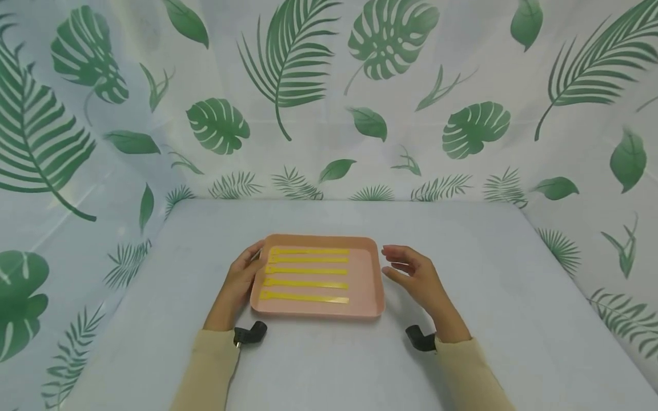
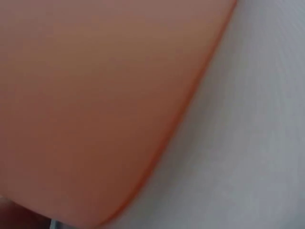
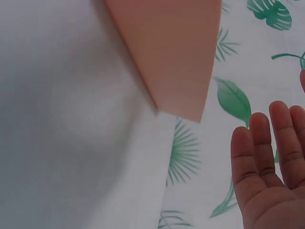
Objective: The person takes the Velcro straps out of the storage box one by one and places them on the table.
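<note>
A shallow pink-orange tray (image 1: 366,279) lies on the white table, with several flat yellow strips (image 1: 308,272) inside it. The strips run side by side, each with a wider head at its left end. My left hand (image 1: 240,281) holds the tray's left side, thumb over the rim and fingers on the outside. In the left wrist view the tray's wall (image 2: 100,124) fills most of the picture, hiding the strips. Just off the tray's right side is my right hand (image 1: 417,275), fingers apart and holding nothing. The right wrist view shows its palm (image 3: 271,205) beside the tray's outer wall.
Around the tray spreads the white tabletop (image 1: 329,365). A white sheet with green leaf prints (image 1: 308,125) hangs behind the table and along both sides. Black wrist camera mounts (image 1: 252,332) stick out from both cuffs, in front of the tray.
</note>
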A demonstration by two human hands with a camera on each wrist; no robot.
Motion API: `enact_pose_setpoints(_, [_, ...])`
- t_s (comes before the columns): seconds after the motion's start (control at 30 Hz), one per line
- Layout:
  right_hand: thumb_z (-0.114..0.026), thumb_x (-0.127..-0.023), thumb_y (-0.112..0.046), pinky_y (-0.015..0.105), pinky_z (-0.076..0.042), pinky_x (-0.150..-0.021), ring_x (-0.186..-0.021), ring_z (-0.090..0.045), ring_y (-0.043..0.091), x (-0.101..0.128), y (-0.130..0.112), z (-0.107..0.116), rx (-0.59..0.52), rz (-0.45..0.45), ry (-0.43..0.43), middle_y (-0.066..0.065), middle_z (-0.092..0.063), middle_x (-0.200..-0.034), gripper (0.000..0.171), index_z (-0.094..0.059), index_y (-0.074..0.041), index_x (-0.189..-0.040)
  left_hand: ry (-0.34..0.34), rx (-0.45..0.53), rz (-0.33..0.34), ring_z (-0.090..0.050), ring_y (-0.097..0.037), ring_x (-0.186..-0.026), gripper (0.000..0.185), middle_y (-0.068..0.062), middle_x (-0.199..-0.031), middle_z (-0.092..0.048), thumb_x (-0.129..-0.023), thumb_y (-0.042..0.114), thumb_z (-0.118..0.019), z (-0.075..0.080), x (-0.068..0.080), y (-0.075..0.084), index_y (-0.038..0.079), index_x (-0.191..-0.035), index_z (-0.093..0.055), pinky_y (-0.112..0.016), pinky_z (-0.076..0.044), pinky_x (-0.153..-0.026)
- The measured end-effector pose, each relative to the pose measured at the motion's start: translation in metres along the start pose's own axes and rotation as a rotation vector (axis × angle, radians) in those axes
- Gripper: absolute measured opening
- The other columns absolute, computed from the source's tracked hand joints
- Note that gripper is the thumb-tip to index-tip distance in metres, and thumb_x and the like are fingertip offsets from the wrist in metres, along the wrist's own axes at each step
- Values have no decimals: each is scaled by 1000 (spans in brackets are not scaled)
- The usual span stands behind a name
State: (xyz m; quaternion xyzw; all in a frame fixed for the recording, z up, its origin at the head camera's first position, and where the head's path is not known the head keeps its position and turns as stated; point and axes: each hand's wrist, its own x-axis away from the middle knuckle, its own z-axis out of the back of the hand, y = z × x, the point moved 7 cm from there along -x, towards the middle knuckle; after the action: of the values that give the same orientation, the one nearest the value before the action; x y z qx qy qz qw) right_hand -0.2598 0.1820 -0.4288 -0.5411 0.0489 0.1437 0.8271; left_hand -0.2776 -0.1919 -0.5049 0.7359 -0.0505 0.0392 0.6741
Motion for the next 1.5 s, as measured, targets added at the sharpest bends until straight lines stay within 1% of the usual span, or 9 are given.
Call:
enact_pose_setpoints(0.07, [-76, -95, 9, 26, -56, -106, -122, -67, 36, -3, -2, -6, -31, -5, -12, 28, -69, -133, 39, -66, 11, -133, 1, 17, -1, -20, -30, -165, 59, -15, -178, -25, -112, 4, -54, 0, -1, -2, -2, -167, -34, -44, -25, -131])
enact_pose_setpoints(0.17, [-75, -96, 8, 20, -55, -102, -120, -67, 32, -5, -4, -17, -75, -7, -41, 29, -69, -131, 36, -67, 12, -131, 5, 7, -5, -21, -30, -165, 59, -14, -177, -26, -110, 2, -56, 0, -3, -4, -3, -165, -36, -44, -25, -131])
enact_pose_setpoints(0.47, [-75, -98, 3, 21, -56, -98, -118, -68, 44, -9, -9, -55, -114, -24, -139, 30, -70, -129, 33, -69, 11, -129, 13, -6, 3, -24, -33, -164, 58, -18, -176, -27, -108, -5, -53, 4, -6, -14, -4, -165, -37, -43, -24, -132])
enact_pose_setpoints(0.8, [-74, -97, 6, 22, -58, -95, -113, -70, 45, -7, -7, -98, -167, -79, -253, 28, -72, -127, 30, -69, 13, -125, -18, -18, -41, -23, -35, -164, 59, -23, -175, -26, -110, -4, -49, 4, -3, -14, -6, -166, -32, -43, -24, -132])
enact_pose_setpoints(0.93, [-75, -96, 5, 23, -59, -91, -108, -72, 41, -5, -6, -111, -143, -88, -287, 27, -73, -123, 28, -71, 11, -123, -11, -17, -45, -25, -34, -163, 58, -23, -175, -27, -110, -4, -50, 4, -3, -14, -6, -165, -33, -43, -24, -132])
enact_pose_setpoints(1.17, [-78, -94, 5, 25, -59, -88, -100, -72, 26, -5, -2, -126, -96, -117, -324, 21, -76, -116, 27, -74, 9, -120, -1, -14, -47, -27, -34, -163, 58, -23, -174, -29, -109, -3, -50, 4, -3, -14, -6, -164, -35, -42, -27, -131])
enact_pose_setpoints(1.27, [-78, -92, 7, 26, -60, -86, -95, -71, 20, -7, 1, -131, -58, -151, -327, 15, -77, -109, 24, -76, 7, -115, 0, -9, -47, -29, -35, -162, 58, -24, -173, -30, -109, -4, -51, 5, -4, -14, -5, -164, -35, -35, -34, -128])
enact_pose_setpoints(1.4, [-80, -87, 10, 25, -60, -81, -88, -69, 16, -9, 2, -135, 8, -194, -319, 7, -77, -98, 21, -78, 2, -106, -8, 1, -54, -31, -35, -161, 58, -24, -173, -31, -109, -3, -51, 5, -5, -15, -5, -164, -35, -19, -43, -116])
enact_pose_setpoints(1.5, [-80, -82, 12, 24, -59, -76, -85, -67, 15, -9, 4, -137, 38, -244, -322, 3, -74, -92, 23, -79, -2, -100, -9, 4, -57, -31, -35, -161, 58, -24, -172, -31, -109, -3, -51, 5, -5, -15, -5, -164, -35, -18, -43, -115])
